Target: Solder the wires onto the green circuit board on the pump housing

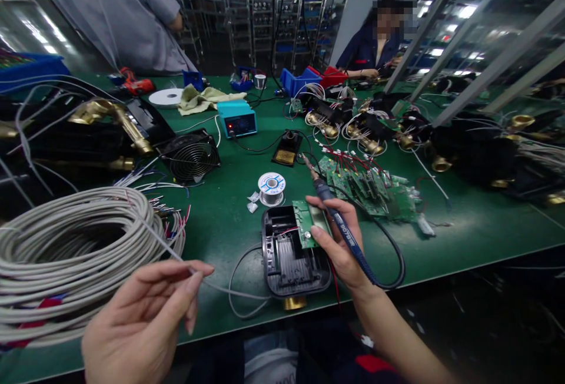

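Note:
My left hand (pixel 145 313) pinches a thin grey cable (pixel 220 290) between thumb and forefinger. One end of that cable runs to the bottom of a black plastic housing (pixel 298 281), which has a brass fitting (pixel 295 303) at its near side. My right hand (pixel 342 240) grips a green circuit board (pixel 304 225) by its edge, above the right part of the open housing. A soldering iron (pixel 339 219) lies across the same hand, its tip pointing up and away. Beyond the housing stands a solder spool (pixel 271 188), with small white packets (pixel 252 202) beside it.
A large coil of grey cable (pixel 88 254) fills the left. Farther back are a black fan (pixel 192 157), a teal soldering station (pixel 237 119) and an iron stand (pixel 288 148). Several circuit boards (pixel 366 186) and brass-fitted units (pixel 371 131) lie right. Two people work across the bench.

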The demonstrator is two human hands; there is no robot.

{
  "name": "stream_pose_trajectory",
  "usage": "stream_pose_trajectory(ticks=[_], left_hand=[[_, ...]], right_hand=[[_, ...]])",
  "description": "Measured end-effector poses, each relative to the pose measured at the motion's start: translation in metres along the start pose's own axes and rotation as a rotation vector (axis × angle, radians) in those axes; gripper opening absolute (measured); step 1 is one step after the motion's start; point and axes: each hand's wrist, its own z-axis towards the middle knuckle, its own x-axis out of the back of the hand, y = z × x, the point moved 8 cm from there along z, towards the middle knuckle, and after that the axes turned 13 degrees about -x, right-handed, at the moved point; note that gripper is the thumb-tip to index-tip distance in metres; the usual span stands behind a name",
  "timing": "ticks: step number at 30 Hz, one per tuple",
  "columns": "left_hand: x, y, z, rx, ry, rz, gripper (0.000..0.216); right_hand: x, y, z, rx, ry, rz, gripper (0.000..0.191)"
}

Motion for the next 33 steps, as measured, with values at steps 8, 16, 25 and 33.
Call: stream_pose_trajectory(ticks=[8, 16, 25, 33], left_hand=[[0.019, -0.009, 0.020, 0.174, 0.132, -0.247, 0.024], [-0.063, -0.096, -0.047, 0.642, -0.585, -0.160, 0.049], [-0.092, -0.095, -0.073, 0.615, -0.785, -0.366, 0.069], [-0.093, -0.095, -0.055, 0.422, -0.776, -0.161, 0.055]], right_hand=[[0.001, 0.000, -0.001, -0.011, 0.010, 0.011, 0.037], [0.001, 0.000, -0.001, -0.023, 0.029, -0.016, 0.036], [0.002, 0.001, -0.002, -0.021, 0.025, -0.022, 0.036], [0.000, 0.000, -0.002, -0.002, 0.006, -0.087, 0.035]])
